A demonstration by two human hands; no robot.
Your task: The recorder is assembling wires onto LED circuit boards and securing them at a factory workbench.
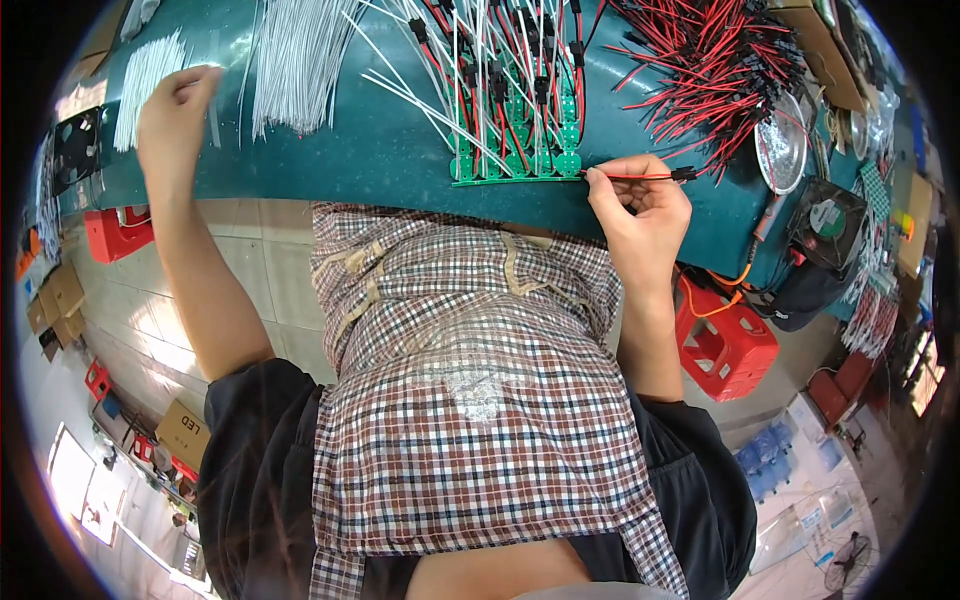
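My right hand (pixel 645 205) pinches a red and black wire lead (pixel 637 177) with a black plug on one end. Its other end lies at the right edge of a green circuit board panel (pixel 490 172). White wires and more red and black leads with black plugs rise from that panel. Far to the left, my left hand (pixel 178 118) hovers over the table beside a small bundle of white wires (pixel 140 85), thumb and fingertips pressed together. What those fingers hold, if anything, is too small to make out.
The green table (pixel 350 165) also carries a larger bundle of white wires (pixel 295 70) and a heap of red and black leads (pixel 705 70). At the right are a metal dish (pixel 780 145), a soldering iron (pixel 768 218) and a black fan (pixel 828 220). Red stools (pixel 725 345) stand below.
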